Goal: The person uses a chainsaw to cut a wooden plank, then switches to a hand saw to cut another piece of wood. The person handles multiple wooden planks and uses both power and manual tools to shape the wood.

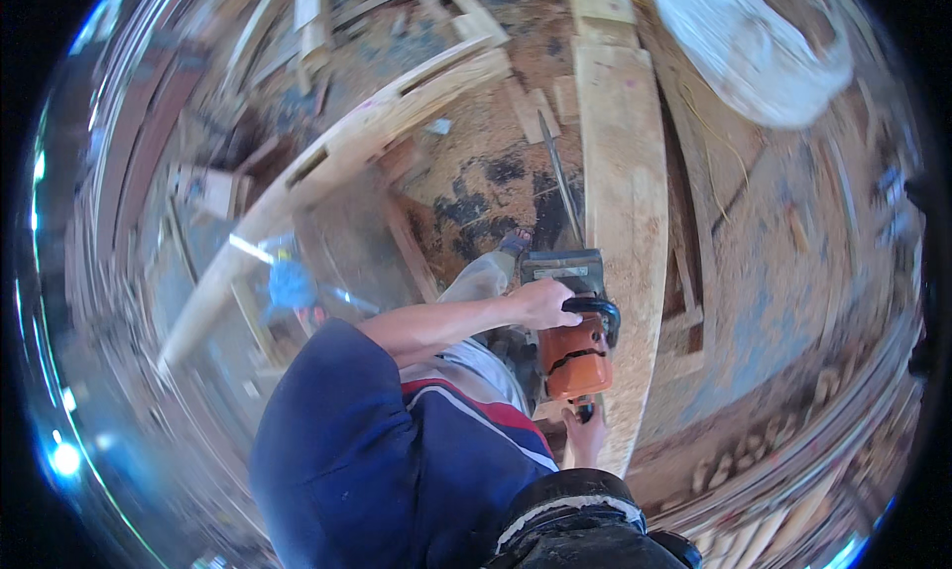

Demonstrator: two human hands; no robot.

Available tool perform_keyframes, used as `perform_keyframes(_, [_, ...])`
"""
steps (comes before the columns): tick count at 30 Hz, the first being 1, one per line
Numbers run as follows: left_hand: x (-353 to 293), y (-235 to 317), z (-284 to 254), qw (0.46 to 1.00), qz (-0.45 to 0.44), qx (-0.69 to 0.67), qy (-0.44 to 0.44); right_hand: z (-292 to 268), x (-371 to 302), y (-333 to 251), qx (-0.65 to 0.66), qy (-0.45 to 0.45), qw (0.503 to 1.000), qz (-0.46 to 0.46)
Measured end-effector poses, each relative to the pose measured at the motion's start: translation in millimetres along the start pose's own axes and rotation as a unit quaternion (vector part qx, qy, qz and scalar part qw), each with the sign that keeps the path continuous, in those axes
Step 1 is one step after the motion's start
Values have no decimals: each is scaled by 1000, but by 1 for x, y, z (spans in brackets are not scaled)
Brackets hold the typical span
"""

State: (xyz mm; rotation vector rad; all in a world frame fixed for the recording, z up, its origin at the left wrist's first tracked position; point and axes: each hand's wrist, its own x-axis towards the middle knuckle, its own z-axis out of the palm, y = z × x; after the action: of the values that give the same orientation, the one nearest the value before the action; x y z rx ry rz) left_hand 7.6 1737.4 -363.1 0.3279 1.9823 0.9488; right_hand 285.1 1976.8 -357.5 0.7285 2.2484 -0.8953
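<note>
An orange chainsaw (pixel 578 363) is in both my hands, its long bar (pixel 562 182) pointing away from me. My left hand (pixel 545 304) wraps around the black front handle. Closed around the rear handle is my right hand (pixel 585 436), partly hidden behind the saw's body. Along the right side of the saw lies a thick, pale timber beam (pixel 623 163). The bar runs beside the beam's left edge; whether the chain touches the wood I cannot tell.
A curved timber with cut slots (pixel 337 153) stretches across the left. Near it sits a blurred blue object (pixel 291 286). Sawdust, dark stains and wood offcuts cover the ground. A white sack (pixel 759 49) lies at the far right, with a thin yellow cord (pixel 709 158) close by.
</note>
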Motion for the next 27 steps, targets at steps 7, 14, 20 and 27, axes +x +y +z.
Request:
perform_keyframes(7, [-93, 14, -16, 994, -105, 2, 23, -39, 67, 37, 89, -420, 900, 74])
perform_keyframes(14, [-89, -60, 0, 966, -201, -81, 143, 33, 75, 3, -88, -220, 962, -136])
perform_keyframes(20, [-102, -156, 19, 962, -197, -102, 160, 95, 84, -7, -149, -206, 961, -109])
perform_keyframes(27, [-116, -234, -2, 932, -237, -89, 259, 158, 92, -76, -177, -168, 963, -117])
